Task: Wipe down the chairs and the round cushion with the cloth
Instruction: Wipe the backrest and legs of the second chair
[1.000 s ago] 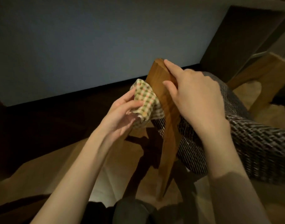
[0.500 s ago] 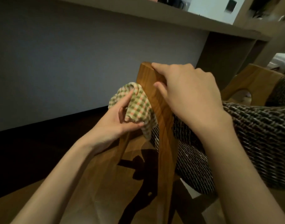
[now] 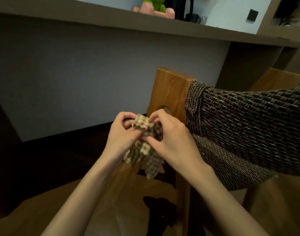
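A checked green and cream cloth (image 3: 144, 157) hangs bunched between both hands, just in front of the chair's wooden post (image 3: 169, 89). My left hand (image 3: 122, 135) grips its upper left part. My right hand (image 3: 169, 140) pinches its top edge and middle from the right. The chair (image 3: 239, 126) has dark woven fabric for its back and seat, stretching right from the post. Neither hand touches the post. No round cushion is in view.
A long counter (image 3: 145, 26) runs overhead with a green and pink toy (image 3: 154, 7) and dark items on it. A grey wall panel stands behind the chair. A second wooden chair frame (image 3: 271, 80) shows at the right. Wooden floor lies below.
My right hand has left the top of the post and come down onto the cloth. My left hand has drawn the cloth away from the post. The view has tilted upward.
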